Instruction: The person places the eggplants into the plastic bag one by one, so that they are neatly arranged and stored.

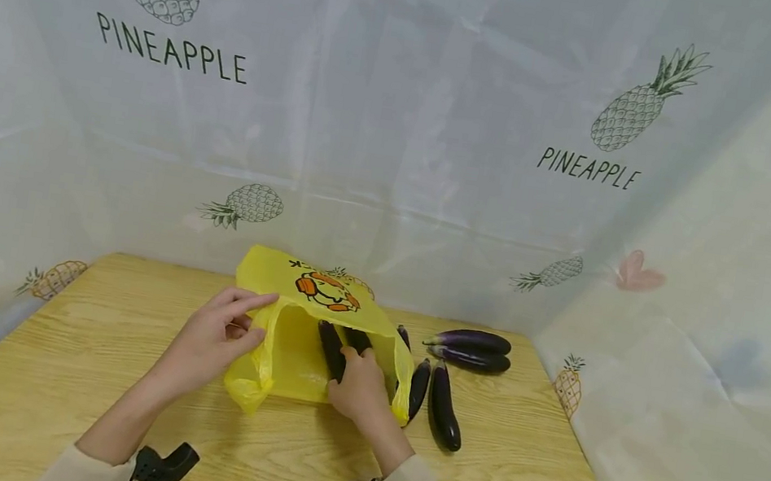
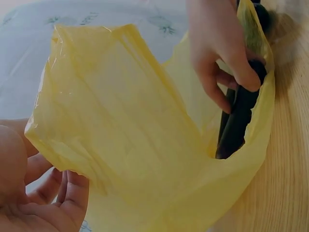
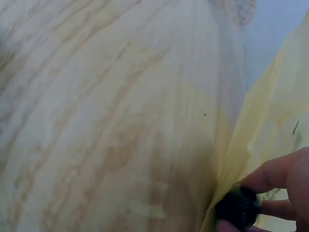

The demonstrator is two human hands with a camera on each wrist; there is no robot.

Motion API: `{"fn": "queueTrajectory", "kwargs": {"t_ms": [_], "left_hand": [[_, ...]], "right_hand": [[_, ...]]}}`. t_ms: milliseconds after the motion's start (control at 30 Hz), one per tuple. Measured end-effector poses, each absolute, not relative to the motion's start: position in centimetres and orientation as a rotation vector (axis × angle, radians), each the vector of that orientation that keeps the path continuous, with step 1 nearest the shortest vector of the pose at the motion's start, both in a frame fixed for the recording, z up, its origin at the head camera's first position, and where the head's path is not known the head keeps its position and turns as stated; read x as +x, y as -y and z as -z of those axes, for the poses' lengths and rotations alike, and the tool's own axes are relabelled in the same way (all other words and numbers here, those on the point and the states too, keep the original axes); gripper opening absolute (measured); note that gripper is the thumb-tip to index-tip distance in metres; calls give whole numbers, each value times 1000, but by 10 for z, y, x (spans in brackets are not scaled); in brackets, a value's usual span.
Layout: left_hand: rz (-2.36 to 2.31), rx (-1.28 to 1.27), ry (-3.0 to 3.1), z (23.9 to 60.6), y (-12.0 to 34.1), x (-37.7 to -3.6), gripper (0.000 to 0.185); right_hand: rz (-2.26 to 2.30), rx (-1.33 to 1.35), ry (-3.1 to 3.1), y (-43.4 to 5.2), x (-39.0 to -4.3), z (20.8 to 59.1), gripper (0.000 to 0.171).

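Observation:
A yellow plastic bag [image 1: 309, 361] with a printed cartoon lies on its side, its mouth facing me. My left hand [image 1: 213, 335] holds the left edge of the mouth with thumb and fingers; the left wrist view shows this hand [image 2: 48, 193] at the bag's rim. Inside the mouth, my right hand [image 1: 362, 385] grips a dark eggplant [image 2: 244, 113]. In the right wrist view, the fingers wrap the rounded end of that eggplant [image 3: 237, 209]. Another eggplant [image 1: 332, 348] lies beside it in the bag. The bag hides the far ends of both.
Right of the bag, two eggplants [image 1: 445, 405] lie lengthwise, and two more [image 1: 471, 340] lie crosswise behind them. Another eggplant tip [image 1: 404, 335] shows behind the bag's edge. Everything rests on a wooden table [image 1: 523, 473], backed by a pineapple-print curtain [image 1: 398, 152].

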State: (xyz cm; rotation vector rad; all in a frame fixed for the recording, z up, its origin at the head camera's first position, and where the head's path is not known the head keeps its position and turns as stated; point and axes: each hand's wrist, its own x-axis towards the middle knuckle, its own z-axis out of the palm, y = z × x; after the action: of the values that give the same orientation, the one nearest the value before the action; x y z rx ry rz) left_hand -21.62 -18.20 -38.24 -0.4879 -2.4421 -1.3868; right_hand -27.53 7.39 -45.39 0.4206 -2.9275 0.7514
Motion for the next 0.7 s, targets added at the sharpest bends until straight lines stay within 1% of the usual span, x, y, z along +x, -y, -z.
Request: {"fn": "queueTrajectory", "kwargs": {"t_ms": [500, 700], "left_hand": [[1381, -497, 2425, 383, 182, -215, 52], [1351, -500, 2434, 381, 183, -215, 52]], "right_hand": [[-655, 350, 2795, -74, -281, 464, 47], [-702, 337, 2836, -76, -285, 462, 52]]}}
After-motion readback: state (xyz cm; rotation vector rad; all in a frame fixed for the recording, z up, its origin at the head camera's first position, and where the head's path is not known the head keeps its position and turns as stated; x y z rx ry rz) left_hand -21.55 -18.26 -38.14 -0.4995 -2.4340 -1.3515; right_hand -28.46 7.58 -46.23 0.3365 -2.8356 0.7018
